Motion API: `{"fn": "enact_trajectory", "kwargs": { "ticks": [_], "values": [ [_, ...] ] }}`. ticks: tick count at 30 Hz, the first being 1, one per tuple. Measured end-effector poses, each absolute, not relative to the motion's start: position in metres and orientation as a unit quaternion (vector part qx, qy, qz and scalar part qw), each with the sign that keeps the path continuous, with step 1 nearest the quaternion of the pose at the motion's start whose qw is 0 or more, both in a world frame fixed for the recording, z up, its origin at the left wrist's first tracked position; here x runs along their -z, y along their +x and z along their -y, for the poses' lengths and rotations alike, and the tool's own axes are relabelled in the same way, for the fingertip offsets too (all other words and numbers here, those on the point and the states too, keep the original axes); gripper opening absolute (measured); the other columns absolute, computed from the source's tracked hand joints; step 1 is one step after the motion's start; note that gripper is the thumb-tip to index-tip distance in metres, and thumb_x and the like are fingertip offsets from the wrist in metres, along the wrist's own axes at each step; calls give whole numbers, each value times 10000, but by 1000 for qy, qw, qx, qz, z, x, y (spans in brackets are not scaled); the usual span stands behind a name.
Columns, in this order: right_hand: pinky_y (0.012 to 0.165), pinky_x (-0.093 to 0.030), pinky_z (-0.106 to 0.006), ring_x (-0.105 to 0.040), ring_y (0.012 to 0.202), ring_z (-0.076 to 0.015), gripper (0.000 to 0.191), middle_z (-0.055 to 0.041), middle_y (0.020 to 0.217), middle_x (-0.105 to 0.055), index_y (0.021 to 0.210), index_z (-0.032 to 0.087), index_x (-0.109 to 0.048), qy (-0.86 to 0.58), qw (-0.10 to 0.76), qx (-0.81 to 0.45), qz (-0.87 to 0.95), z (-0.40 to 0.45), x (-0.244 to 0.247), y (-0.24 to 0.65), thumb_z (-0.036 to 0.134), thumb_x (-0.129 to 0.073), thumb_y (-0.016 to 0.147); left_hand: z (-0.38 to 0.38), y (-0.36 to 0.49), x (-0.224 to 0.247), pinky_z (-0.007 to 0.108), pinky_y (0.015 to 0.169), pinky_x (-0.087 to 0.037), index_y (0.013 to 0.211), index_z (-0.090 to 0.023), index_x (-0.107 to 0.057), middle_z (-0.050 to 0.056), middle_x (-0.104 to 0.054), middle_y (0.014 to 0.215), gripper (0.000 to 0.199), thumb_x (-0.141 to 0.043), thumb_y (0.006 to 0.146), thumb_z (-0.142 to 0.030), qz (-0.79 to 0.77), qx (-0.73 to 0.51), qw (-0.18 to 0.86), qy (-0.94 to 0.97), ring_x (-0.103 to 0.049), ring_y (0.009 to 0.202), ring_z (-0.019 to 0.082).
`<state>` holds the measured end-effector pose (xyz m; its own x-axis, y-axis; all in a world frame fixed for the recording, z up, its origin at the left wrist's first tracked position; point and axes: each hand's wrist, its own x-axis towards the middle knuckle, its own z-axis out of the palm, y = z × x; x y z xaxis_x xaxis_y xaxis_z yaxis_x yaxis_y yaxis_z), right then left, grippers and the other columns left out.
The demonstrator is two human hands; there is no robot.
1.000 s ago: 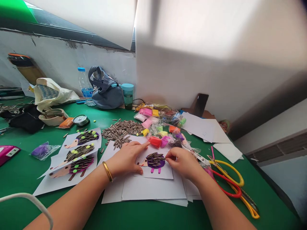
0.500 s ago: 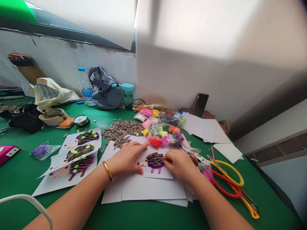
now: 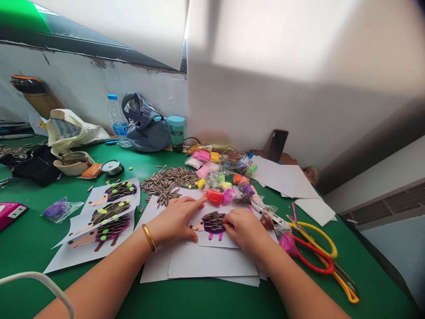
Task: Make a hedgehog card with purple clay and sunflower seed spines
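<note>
A hedgehog picture (image 3: 213, 222), its purple body set with striped sunflower seeds and its feet pink, lies on a white sheet in the middle of the table. Spread flat at its left, my left hand (image 3: 177, 218) rests on the paper with thumb and fingers apart and a gold bangle at the wrist. My right hand (image 3: 247, 228) is closed in a pinch against the hedgehog's right edge; whatever is between its fingertips is hidden. Behind the sheet is a pile of sunflower seeds (image 3: 171, 178). More white paper (image 3: 212, 262) lies beneath the picture.
Several finished-looking hedgehog pictures (image 3: 113, 228) lie at the left. Wrapped coloured clay packets (image 3: 214, 196) crowd behind my hands. Red-handled scissors (image 3: 315, 262) and yellow-handled scissors (image 3: 327, 237) lie at the right. A bag (image 3: 149, 133) and a cup (image 3: 176, 133) stand by the wall.
My right hand has shifted slightly left, its pinched fingers now closer over the hedgehog's right edge. My left hand stays in place.
</note>
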<state>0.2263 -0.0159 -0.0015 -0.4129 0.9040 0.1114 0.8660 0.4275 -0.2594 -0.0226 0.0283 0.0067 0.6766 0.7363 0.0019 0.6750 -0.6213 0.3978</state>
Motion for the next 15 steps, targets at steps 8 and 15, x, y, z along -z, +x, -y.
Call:
{"fn": "enact_trajectory", "kwargs": {
  "ticks": [8,15],
  "values": [
    [684,-408,-265,-606,760,-167,80,-24,772,-678,810,193,-691,-536,144,-110,825,18,-2,228,163,-617,806,-28,-25,-9,428,1039,-341,1462,-309,-319,72,-515,1393,994,-807,610,-460,-390,-92,184,897,-437,1278,312],
    [673,-386,-272,-575,731,-155,148,-18,741,-641,747,188,-643,-549,211,-87,804,20,-14,233,194,-548,860,-45,-34,-1,346,944,-464,1348,-226,-482,76,-608,1230,459,-482,891,-269,-463,-229,217,828,-586,1096,207]
  ]
}}
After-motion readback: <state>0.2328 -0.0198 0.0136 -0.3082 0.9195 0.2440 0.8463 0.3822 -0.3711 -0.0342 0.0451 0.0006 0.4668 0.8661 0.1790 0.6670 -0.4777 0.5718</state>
